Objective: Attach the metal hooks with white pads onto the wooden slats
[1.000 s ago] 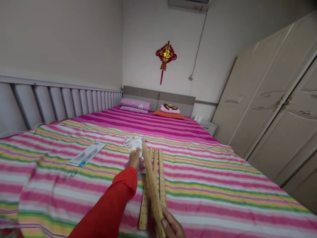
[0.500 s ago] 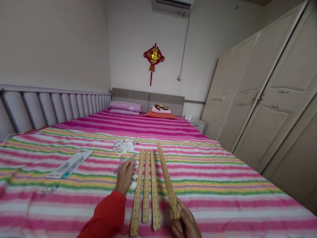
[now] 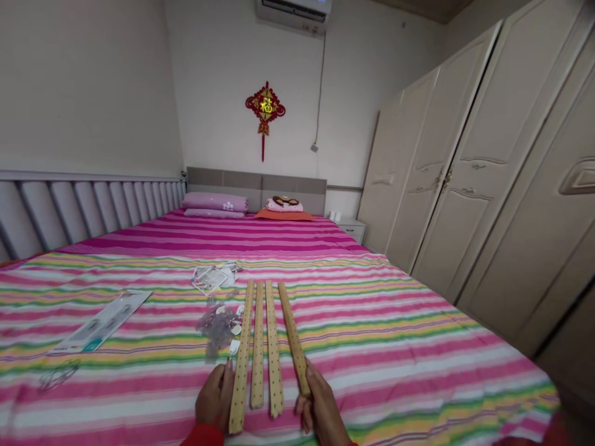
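Several long wooden slats with rows of small holes [image 3: 264,347] lie side by side on the striped bedspread [image 3: 381,334], running away from me. My right hand [image 3: 320,409] is closed round the near end of the rightmost slat [image 3: 292,334]. My left hand [image 3: 214,399] rests against the near end of the leftmost slat [image 3: 242,353], fingers curled beside it. A clear bag of small hardware [image 3: 218,323] lies just left of the slats.
A printed sheet [image 3: 100,321] and a crumpled plastic packet [image 3: 212,277] lie on the bed to the left. Pillows [image 3: 214,202] sit at the headboard. A padded rail [image 3: 88,207] runs along the left; tall wardrobe doors [image 3: 469,173] stand to the right.
My left hand has drawn back from the hardware bag to the near end of the leftmost slat. My right hand has lowered the fourth slat beside the others.
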`<state>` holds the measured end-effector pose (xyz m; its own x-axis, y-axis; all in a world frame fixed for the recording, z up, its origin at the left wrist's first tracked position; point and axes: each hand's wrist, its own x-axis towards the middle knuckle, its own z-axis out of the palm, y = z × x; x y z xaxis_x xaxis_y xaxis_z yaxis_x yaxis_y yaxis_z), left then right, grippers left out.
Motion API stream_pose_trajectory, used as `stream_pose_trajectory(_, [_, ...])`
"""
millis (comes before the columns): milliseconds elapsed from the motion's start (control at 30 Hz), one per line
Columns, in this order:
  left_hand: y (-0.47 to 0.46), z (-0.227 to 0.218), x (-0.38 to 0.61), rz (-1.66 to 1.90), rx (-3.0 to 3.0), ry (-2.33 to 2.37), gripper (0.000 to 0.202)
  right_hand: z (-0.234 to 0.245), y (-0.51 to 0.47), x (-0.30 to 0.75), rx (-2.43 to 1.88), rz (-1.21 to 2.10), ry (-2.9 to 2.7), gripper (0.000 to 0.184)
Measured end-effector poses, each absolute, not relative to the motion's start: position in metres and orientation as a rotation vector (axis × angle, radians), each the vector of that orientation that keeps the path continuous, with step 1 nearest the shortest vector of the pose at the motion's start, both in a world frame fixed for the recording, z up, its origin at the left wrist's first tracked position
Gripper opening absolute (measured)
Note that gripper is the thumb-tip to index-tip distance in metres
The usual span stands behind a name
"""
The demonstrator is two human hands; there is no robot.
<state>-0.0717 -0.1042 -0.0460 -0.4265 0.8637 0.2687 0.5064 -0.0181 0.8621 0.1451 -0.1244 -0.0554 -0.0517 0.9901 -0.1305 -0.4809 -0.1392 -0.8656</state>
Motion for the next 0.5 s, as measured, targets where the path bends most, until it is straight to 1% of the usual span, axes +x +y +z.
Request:
stream_pose_trajectory(100, [-0.103, -0.053, -0.074, 1.394, 1.498, 1.94, 0.041, -0.053, -0.124, 0.145, -0.968, 1.521, -0.77, 0.083])
stream_pose_trajectory(333, [-0.093, -0.064, -0.085, 1.268, 1.604, 1.993, 0.037, -0.05, -0.119, 0.148, -0.972, 1.582, -0.874, 0.078])
stream_pose_trajectory(500, [-0.09, -0.066, -0.086, 1.259, 1.632, 2.037, 0.036, -0.05, -0.117, 0.149, -0.999, 1.607, -0.881, 0.084])
